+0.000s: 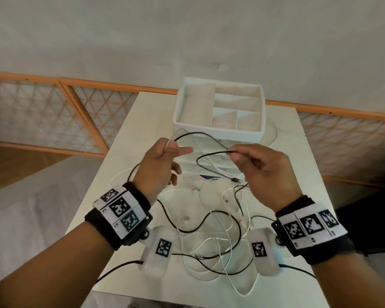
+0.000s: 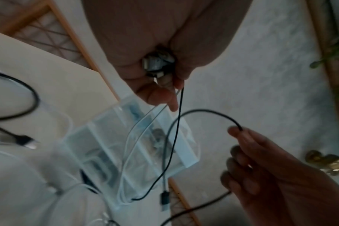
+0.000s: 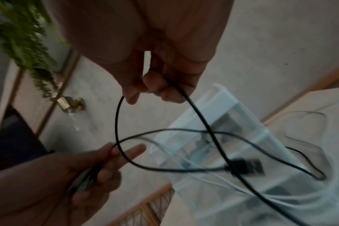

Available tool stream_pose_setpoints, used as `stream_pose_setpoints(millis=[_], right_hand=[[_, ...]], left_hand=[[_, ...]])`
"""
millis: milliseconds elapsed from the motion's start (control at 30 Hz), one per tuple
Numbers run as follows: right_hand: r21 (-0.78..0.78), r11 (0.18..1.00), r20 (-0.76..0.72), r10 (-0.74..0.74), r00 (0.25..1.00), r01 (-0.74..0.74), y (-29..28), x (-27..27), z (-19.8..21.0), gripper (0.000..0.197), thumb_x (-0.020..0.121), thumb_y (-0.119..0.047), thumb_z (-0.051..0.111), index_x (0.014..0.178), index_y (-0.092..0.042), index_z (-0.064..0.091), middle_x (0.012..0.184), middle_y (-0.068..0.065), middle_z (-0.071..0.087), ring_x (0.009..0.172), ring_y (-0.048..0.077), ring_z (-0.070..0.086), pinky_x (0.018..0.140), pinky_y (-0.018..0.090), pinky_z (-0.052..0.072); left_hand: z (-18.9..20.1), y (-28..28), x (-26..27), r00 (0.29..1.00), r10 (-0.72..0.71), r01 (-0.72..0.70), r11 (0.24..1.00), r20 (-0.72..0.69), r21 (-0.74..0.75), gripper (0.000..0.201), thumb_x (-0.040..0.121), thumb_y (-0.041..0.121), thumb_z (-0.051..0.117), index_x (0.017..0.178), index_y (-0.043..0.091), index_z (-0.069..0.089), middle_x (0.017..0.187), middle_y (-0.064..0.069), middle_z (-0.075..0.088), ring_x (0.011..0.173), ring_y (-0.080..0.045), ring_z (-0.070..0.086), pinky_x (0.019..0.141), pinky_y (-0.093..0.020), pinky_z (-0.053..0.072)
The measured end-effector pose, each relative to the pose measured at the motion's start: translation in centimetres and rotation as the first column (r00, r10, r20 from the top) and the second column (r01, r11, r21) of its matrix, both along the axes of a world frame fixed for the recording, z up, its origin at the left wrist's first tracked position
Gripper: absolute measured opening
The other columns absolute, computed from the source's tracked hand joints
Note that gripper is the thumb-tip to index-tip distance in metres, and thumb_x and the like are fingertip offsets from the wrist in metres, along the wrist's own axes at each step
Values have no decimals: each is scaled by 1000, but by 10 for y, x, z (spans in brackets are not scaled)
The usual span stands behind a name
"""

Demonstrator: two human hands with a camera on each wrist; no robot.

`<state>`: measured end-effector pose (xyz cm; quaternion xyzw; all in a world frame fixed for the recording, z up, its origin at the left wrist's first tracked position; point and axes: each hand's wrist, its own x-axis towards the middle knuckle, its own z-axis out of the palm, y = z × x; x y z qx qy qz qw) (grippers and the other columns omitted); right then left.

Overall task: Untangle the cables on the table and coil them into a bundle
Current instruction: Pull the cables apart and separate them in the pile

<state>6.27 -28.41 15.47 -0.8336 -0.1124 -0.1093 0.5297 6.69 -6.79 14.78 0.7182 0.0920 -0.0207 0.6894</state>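
Both hands are raised above the white table [image 1: 125, 121]. My left hand [image 1: 162, 161] grips a cluster of cable plugs [image 2: 157, 62], with black and white cables [image 2: 143, 126] running out of the fist. My right hand [image 1: 249, 161] pinches a black cable [image 1: 211, 154] between thumb and forefinger. That black cable arcs between the two hands and loops down; in the right wrist view the black cable [image 3: 117, 119] crosses itself. A black USB plug [image 3: 244, 166] dangles below. A tangle of black and white cables [image 1: 218, 232] lies on the table beneath my wrists.
A white divided organizer tray [image 1: 218, 127] stands at the table's far end. An orange-framed lattice fence [image 1: 53, 112] runs behind the table. Green plant foliage [image 3: 23, 39] hangs at the side. A dark object [image 1: 369, 221] sits right of the table.
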Motion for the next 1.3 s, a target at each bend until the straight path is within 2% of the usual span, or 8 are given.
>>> stream_pose_setpoints(millis=[200,433,533,600,667,833,1033,1300], right_hand=[[11,995,136,-102,985,102,15,11,31,12,91,-16,70,96,-24,77,85,3,72,79,20,66,76,31,54],[120,915,109,-397,911,385,-11,34,47,11,85,-23,75,79,-31,72,73,14,65,61,9,50,58,18,44],[34,901,112,-434,894,433,-23,40,40,3,86,-22,75,85,-23,72,76,7,64,63,10,51,56,11,42],[-76,868,120,-481,868,491,-34,42,32,1,87,-23,73,87,-24,73,86,4,69,69,10,56,59,7,41],[-224,792,95,-562,821,568,-50,44,22,4,88,-28,71,87,-26,74,91,4,68,80,17,60,64,19,42],[-515,686,-202,-680,705,514,-72,46,4,53,93,-59,52,87,-12,75,83,10,70,70,23,56,64,31,39],[-72,802,-268,-588,763,593,-61,65,17,27,98,-39,49,87,-24,68,93,1,75,55,19,62,71,43,55],[107,825,55,-563,825,555,-56,93,51,30,90,-62,51,102,-37,63,112,3,68,59,14,66,71,42,60]], left_hand=[[9,-26,7,970,-242,242,966,16,-89,27,106,28,38,86,13,49,61,-6,54,51,-13,36,44,-25,28],[-20,11,1,918,-389,393,918,-70,58,33,105,35,39,86,12,53,53,6,40,56,-22,42,52,-33,37],[-18,29,3,882,-445,451,892,-155,5,32,104,40,40,88,15,52,59,3,38,53,-18,43,53,-33,42],[-16,41,5,871,-449,464,886,-196,30,31,104,39,40,88,15,52,63,1,36,49,-14,35,44,-22,29],[-15,52,9,888,-417,439,894,-193,89,32,103,38,42,85,13,51,64,0,34,47,-12,26,46,-21,17],[-24,66,25,971,-166,191,972,-174,139,36,103,28,48,73,9,51,67,-6,45,50,-14,35,36,-20,27],[-33,59,22,892,-342,406,893,-297,193,36,103,32,46,76,9,47,55,-7,49,45,-17,38,44,-24,34],[-25,49,26,926,-349,377,860,-143,343,39,104,32,42,75,7,40,58,-12,44,35,-9,33,36,-14,28]])
